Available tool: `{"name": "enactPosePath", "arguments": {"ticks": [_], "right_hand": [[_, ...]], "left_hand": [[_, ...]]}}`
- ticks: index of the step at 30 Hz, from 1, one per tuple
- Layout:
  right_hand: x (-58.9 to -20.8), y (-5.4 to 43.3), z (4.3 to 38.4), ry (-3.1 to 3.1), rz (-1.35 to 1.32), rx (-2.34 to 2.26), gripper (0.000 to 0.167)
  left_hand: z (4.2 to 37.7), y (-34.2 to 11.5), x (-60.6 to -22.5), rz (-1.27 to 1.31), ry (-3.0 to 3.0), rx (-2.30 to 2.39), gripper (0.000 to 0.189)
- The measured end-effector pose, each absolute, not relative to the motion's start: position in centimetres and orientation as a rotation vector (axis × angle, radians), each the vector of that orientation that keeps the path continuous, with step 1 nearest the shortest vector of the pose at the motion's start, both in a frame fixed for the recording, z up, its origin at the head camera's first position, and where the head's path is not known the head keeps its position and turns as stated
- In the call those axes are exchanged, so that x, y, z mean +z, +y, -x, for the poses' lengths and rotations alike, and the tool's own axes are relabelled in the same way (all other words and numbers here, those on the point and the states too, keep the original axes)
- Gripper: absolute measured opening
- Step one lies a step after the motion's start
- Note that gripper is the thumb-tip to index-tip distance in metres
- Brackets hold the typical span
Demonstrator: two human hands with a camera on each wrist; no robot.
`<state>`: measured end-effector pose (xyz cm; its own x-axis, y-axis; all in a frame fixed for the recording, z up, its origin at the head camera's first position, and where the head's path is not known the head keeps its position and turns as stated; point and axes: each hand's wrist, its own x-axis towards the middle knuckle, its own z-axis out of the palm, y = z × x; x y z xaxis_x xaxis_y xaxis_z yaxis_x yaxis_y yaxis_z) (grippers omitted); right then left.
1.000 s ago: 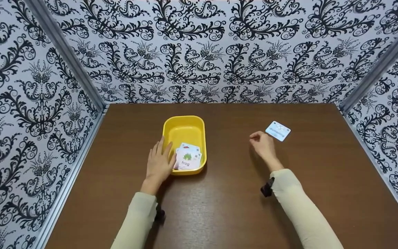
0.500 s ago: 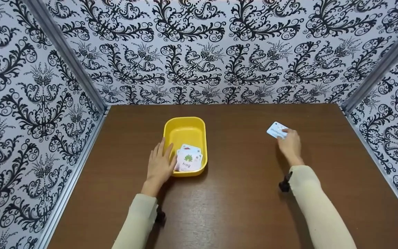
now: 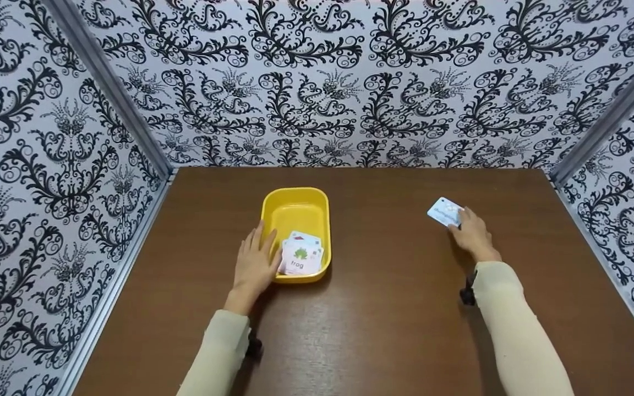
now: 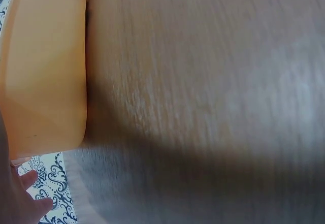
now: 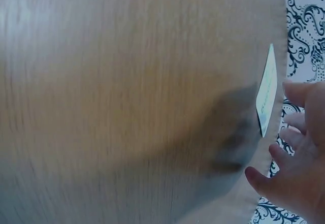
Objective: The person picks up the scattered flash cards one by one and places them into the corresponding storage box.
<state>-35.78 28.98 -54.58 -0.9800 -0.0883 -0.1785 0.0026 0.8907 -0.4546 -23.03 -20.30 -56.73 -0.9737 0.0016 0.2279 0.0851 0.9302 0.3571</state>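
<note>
My left hand (image 3: 255, 263) rests with extended fingers on the left rim of a yellow plastic tray (image 3: 323, 220). Inside the tray's near end lies a small pile of picture cards, topped by a frog card (image 3: 301, 258). A light blue card (image 3: 442, 211) with small print lies flat on the table at the right. Over its right edge reaches my right hand (image 3: 474, 234), fingertips overlapping the card in the head view. Seen from the right wrist, the thumb and fingers are spread apart, with the card (image 5: 267, 94) beyond them.
The brown table (image 3: 372, 319) runs back to a wall (image 3: 317, 82) covered in black and white scroll pattern. Metal frame posts (image 3: 597, 121) stand at the back corners. In the left wrist view, the tray's side (image 4: 45, 71) rises beside the tabletop.
My right hand has moved right, from left of the blue card to its right edge, and its fingers have opened out. The left hand stays on the tray.
</note>
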Motion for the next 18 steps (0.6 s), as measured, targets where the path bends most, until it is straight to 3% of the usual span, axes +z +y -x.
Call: {"name": "enactPosePath", "arguments": {"ticks": [11,18], "right_hand": [[-55.6,28.7,35.4,3.057,0.104,-0.693,0.034],[-55.7,28.8,35.0,3.013,0.032,-0.727,0.043]], "left_hand": [[23.0,-20.3,-56.4,0.050,-2.862,-0.544,0.052],[23.0,-20.2,-56.4,0.054,-2.858,-0.532,0.052]]}}
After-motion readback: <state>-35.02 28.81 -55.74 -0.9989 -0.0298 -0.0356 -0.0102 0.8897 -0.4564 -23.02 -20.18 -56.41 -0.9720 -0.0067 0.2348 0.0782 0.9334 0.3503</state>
